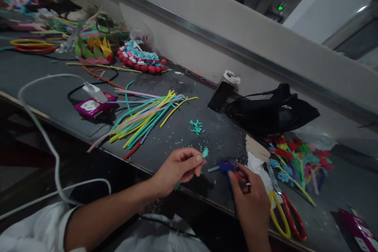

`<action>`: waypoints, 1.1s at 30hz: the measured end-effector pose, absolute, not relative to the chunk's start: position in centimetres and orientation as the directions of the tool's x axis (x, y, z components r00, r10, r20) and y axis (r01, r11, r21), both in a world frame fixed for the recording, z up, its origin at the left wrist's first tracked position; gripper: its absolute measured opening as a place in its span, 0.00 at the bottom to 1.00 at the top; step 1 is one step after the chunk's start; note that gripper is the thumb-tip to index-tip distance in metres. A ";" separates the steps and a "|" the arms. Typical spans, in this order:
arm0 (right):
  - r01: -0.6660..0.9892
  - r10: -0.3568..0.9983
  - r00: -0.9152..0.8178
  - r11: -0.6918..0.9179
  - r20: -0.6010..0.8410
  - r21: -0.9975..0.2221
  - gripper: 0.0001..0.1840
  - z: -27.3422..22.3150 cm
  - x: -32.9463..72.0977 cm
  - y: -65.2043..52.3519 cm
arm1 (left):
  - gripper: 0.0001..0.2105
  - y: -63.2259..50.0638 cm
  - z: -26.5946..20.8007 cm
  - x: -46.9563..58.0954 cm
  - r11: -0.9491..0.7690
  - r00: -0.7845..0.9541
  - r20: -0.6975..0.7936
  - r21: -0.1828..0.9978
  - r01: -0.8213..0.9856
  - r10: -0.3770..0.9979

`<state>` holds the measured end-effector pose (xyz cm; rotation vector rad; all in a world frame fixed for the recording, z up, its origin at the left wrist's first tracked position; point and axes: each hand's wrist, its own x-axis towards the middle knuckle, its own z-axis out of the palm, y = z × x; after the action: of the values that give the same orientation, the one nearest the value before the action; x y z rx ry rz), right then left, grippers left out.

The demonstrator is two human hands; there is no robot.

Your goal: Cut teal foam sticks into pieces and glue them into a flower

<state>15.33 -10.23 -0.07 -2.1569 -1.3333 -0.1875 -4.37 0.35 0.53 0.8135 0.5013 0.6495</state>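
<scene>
My left hand point(184, 165) pinches a teal pipe cleaner between thumb and fingers. Its fluffy, bunched tip point(205, 152) sticks out past the fingertips, and a bit of teal stem shows below the palm. To the right, my right hand point(249, 189) has its thumb and fingers closed around a blue hot glue gun point(226, 166); a clear glue stick point(214, 169) juts from the gun's left side. Just beyond my left hand lies a small pile of short teal pipe cleaner pieces point(197, 126), with tiny clippings scattered around it.
Pipe cleaners point(147, 114) lie bundled at left, beside a purple power box point(94, 106) with a white cable. A phone point(221, 96) leans near a black bag point(271, 112). Scissors point(279, 208) and pipe-cleaner flowers point(301, 157) lie at right. A beaded piece point(141, 57) sits at the back.
</scene>
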 end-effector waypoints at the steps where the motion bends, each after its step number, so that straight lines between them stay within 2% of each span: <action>1: 0.860 0.783 0.490 -0.361 0.384 -0.361 0.32 -1.0 15.8 -10.5 | 0.14 0.3 0.6 -4.3 0.522 0.701 -0.163 0.784 -0.336 0.695; 4: 0.860 0.805 0.503 -0.429 0.314 -0.278 0.41 -3.1 16.7 -11.3 | 0.14 0.2 0.8 -4.3 0.526 0.705 -0.160 0.780 -0.338 0.691; 6: 0.862 0.817 0.500 -0.439 0.288 -0.253 0.42 -3.8 17.0 -11.6 | 0.14 0.2 0.8 -4.2 0.514 0.706 -0.149 0.788 -0.338 0.692; 11: 0.870 0.833 0.489 -0.448 0.258 -0.203 0.36 -4.0 17.2 -11.4 | 0.14 0.1 0.8 -4.2 0.502 0.708 -0.146 0.802 -0.324 0.690; 14: 0.859 0.838 0.503 -0.458 0.211 -0.230 0.30 -3.9 17.4 -11.1 | 0.14 0.1 0.8 -4.2 0.504 0.706 -0.159 0.806 -0.310 0.690; 17: 0.832 0.807 0.532 -0.442 0.256 -0.336 0.25 -3.7 17.6 -11.0 | 0.15 0.2 0.8 -4.3 0.508 0.702 -0.171 0.806 -0.304 0.692; 20: 0.764 0.748 0.587 -0.383 0.311 -0.520 0.24 -2.7 17.8 -11.6 | 0.15 0.3 0.8 -4.3 0.504 0.701 -0.164 0.806 -0.311 0.694; 22: 0.657 0.726 0.635 -0.329 0.263 -0.679 0.22 -1.6 17.9 -12.3 | 0.15 0.3 0.8 -4.4 0.510 0.705 -0.162 0.800 -0.316 0.690; 25: 0.375 0.726 0.666 -0.125 0.174 -0.918 0.20 0.2 17.8 -13.5 | 0.16 0.3 0.8 -4.4 0.513 0.693 -0.176 0.799 -0.313 0.699; 27: 0.249 0.744 0.651 -0.018 0.154 -0.968 0.20 1.2 17.5 -14.0 | 0.15 0.3 0.8 -4.4 0.493 0.669 -0.184 0.814 -0.308 0.720; 31: 0.037 0.871 0.490 0.026 0.041 -0.999 0.16 2.1 15.8 -14.1 | 0.14 0.3 0.9 -4.5 0.448 0.638 -0.176 0.844 -0.294 0.750; 33: 0.024 0.896 0.436 0.088 0.090 -0.996 0.13 2.1 14.3 -13.9 | 0.14 0.4 0.9 -4.5 0.436 0.638 -0.164 0.850 -0.296 0.752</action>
<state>14.30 -13.90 2.12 -1.3258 -0.9161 0.8071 -4.51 0.36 0.88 0.8975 0.5839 0.6995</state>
